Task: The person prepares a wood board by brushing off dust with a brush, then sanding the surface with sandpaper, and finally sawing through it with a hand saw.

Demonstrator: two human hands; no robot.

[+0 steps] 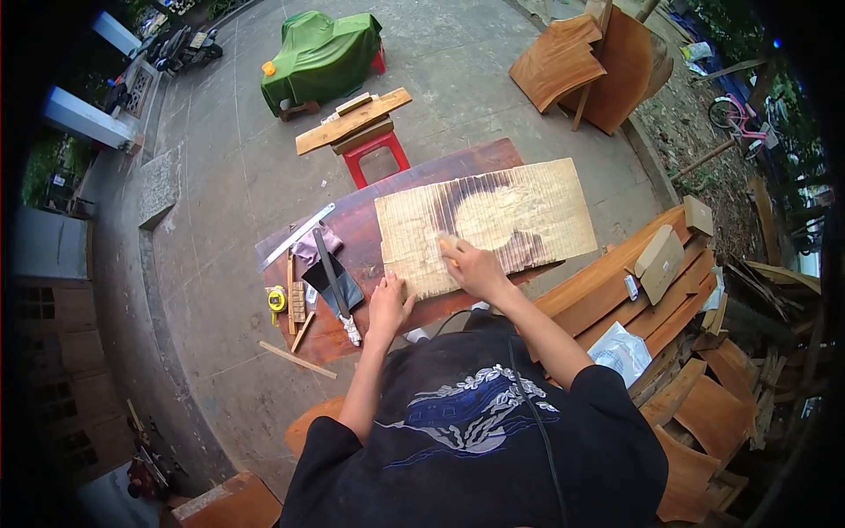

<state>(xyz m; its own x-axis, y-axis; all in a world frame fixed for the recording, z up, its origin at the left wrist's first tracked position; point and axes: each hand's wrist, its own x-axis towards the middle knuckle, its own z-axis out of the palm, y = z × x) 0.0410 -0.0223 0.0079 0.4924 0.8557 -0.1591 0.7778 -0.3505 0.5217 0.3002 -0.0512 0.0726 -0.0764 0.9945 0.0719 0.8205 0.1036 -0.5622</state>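
A pale ridged panel with dark brown patches lies across a reddish-brown table. My right hand is closed on a small orange-tan piece against the panel's left half; its kind is too small to make out. My left hand rests at the panel's near left corner, fingers stretched and thumb apart. Left of it lie a dark flat metal bar with a whitish wrapped end, a dark sheet, a purplish cloth, a metal ruler and a yellow tape measure.
Beyond the table stands a red stool bearing wooden boards. A green cover drapes something farther back. Large wooden slabs lean at the upper right. Stacked planks with a plastic bag lie close on my right.
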